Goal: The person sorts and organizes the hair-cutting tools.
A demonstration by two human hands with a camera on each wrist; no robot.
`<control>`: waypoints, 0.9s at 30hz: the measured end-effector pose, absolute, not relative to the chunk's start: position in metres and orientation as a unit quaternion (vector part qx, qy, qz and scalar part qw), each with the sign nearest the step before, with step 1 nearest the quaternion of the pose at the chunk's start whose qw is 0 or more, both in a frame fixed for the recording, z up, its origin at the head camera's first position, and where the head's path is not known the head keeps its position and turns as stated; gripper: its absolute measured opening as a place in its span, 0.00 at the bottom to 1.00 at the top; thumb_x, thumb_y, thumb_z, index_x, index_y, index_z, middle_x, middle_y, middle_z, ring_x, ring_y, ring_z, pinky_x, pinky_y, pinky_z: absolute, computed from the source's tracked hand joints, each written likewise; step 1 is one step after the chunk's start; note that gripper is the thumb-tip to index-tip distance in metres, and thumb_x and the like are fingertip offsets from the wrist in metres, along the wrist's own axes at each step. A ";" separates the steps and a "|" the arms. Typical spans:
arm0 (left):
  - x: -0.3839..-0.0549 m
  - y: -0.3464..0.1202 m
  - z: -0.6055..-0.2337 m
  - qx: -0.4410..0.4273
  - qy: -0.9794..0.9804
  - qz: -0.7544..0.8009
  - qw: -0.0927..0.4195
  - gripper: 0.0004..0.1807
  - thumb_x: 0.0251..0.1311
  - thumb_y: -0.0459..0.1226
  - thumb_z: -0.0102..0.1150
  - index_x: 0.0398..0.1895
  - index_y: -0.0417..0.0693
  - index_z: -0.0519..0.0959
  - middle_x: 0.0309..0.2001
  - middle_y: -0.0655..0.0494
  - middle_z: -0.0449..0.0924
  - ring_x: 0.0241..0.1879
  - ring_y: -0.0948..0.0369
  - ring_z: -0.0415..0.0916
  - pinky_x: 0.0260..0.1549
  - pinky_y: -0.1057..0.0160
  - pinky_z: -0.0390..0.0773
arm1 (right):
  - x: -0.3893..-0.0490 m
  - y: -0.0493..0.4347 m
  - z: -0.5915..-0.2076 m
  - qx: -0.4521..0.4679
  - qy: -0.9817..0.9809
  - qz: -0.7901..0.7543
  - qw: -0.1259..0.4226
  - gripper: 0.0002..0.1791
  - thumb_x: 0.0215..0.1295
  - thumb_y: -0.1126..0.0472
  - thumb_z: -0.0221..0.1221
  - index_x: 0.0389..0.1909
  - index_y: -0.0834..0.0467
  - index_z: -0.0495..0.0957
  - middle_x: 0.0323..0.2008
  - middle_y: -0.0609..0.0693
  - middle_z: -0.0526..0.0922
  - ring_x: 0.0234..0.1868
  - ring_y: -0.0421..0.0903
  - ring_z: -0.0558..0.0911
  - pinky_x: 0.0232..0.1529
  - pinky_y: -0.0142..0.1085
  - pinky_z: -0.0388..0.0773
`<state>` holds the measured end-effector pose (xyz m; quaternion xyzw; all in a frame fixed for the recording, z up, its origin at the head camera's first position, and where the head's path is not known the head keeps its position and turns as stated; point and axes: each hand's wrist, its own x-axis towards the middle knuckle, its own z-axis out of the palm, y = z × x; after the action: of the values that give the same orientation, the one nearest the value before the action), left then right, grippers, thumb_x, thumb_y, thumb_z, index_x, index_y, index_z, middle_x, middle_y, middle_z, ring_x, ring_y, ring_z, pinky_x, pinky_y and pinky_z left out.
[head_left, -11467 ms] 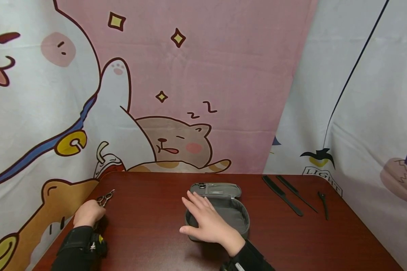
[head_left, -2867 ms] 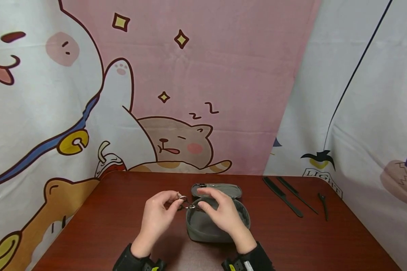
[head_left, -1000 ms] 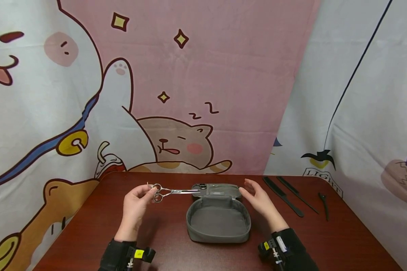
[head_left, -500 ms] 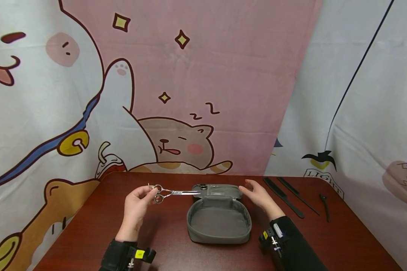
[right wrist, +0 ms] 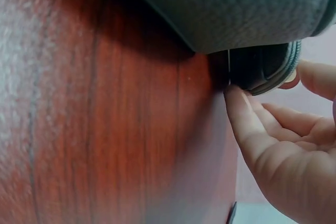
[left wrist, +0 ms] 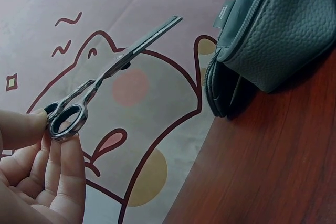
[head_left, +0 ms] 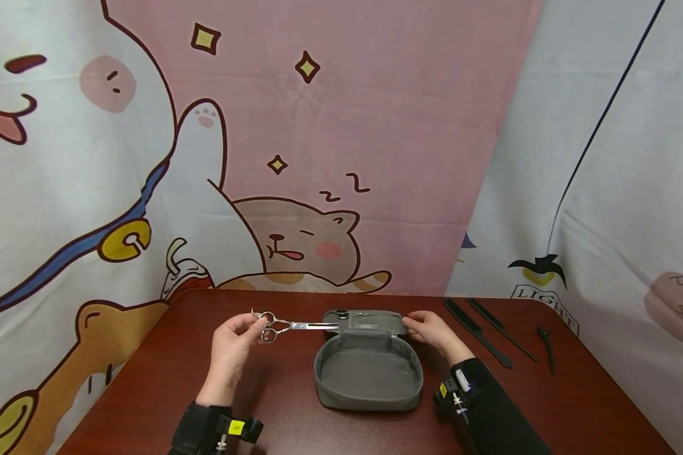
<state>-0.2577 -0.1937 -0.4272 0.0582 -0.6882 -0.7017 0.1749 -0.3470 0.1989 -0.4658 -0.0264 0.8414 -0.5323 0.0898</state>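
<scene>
In the head view my left hand point(head_left: 230, 354) pinches the finger rings of silver hairdressing scissors point(head_left: 304, 326). Their blades point right, with the tips over the left end of the lid point(head_left: 370, 322) of a grey zip case point(head_left: 370, 398). The left wrist view shows the scissors point(left wrist: 149, 39) closed, thumb and fingers at the rings. At the lid's right end, my right hand point(head_left: 435, 335) pinches the edge. In the right wrist view the thumb and fingers of that hand point(right wrist: 294, 166) lie on both sides of the lid's zip edge point(right wrist: 275, 80).
A dark ring-shaped item point(head_left: 341, 314) shows at the lid's left. To the right lie a wide dark comb point(head_left: 478, 333), a thin-tailed comb point(head_left: 498, 325) and a small slim dark tool point(head_left: 546, 351). A printed cloth point(head_left: 375, 126) hangs behind the table point(head_left: 546, 404).
My left hand picked up the scissors at the left and brought them to the lid. My right hand moved from over the case to the lid's right edge and now grips it.
</scene>
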 end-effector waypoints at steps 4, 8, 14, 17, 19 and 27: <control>-0.258 -0.194 -0.427 0.061 -0.693 -0.697 0.172 0.10 0.62 0.29 0.65 0.40 0.27 0.80 0.32 0.49 0.81 0.28 0.56 0.85 0.30 0.64 0.82 | -0.348 0.199 -0.470 -0.025 0.818 -0.564 0.108 0.26 0.76 0.60 0.52 0.60 0.80 0.67 0.41 0.59 0.81 0.39 0.45 0.81 0.45 0.41 0.80; -0.258 -0.193 -0.427 0.062 -0.692 -0.699 0.168 0.10 0.62 0.29 0.65 0.41 0.27 0.80 0.33 0.46 0.82 0.29 0.54 0.85 0.32 0.62 0.83 | -0.347 0.197 -0.475 -0.016 0.786 -0.606 0.119 0.23 0.76 0.62 0.51 0.58 0.81 0.68 0.46 0.61 0.82 0.43 0.45 0.83 0.47 0.44 0.81; -0.258 -0.193 -0.428 0.065 -0.686 -0.705 0.167 0.10 0.61 0.29 0.65 0.40 0.27 0.80 0.32 0.47 0.81 0.28 0.56 0.84 0.32 0.60 0.83 | -0.345 0.196 -0.476 -0.012 0.776 -0.619 0.121 0.23 0.76 0.63 0.50 0.58 0.82 0.67 0.48 0.64 0.80 0.44 0.48 0.82 0.47 0.44 0.81; -0.259 -0.193 -0.430 0.067 -0.682 -0.709 0.166 0.10 0.61 0.29 0.66 0.40 0.27 0.80 0.31 0.49 0.81 0.28 0.56 0.84 0.32 0.61 0.83 | -0.346 0.196 -0.477 -0.014 0.772 -0.624 0.120 0.22 0.76 0.64 0.49 0.58 0.81 0.67 0.47 0.63 0.80 0.43 0.47 0.82 0.46 0.42 0.81; -0.260 -0.193 -0.431 0.070 -0.679 -0.712 0.167 0.10 0.61 0.29 0.66 0.40 0.27 0.80 0.31 0.49 0.81 0.28 0.55 0.84 0.31 0.61 0.83 | -0.347 0.195 -0.477 -0.024 0.765 -0.632 0.119 0.21 0.76 0.66 0.48 0.57 0.82 0.67 0.45 0.62 0.80 0.42 0.46 0.82 0.45 0.41 0.81; -0.264 -0.191 -0.437 0.085 -0.654 -0.734 0.164 0.07 0.61 0.28 0.65 0.38 0.29 0.81 0.30 0.53 0.82 0.29 0.56 0.85 0.31 0.62 0.83 | -0.351 0.194 -0.480 -0.035 0.751 -0.653 0.093 0.21 0.75 0.70 0.47 0.59 0.83 0.64 0.46 0.64 0.79 0.41 0.46 0.83 0.45 0.40 0.81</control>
<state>-0.2643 -0.1914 -0.4370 0.0848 -0.6538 -0.7339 0.1637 -0.3505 0.1936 -0.4803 -0.0345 0.7506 -0.6533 0.0928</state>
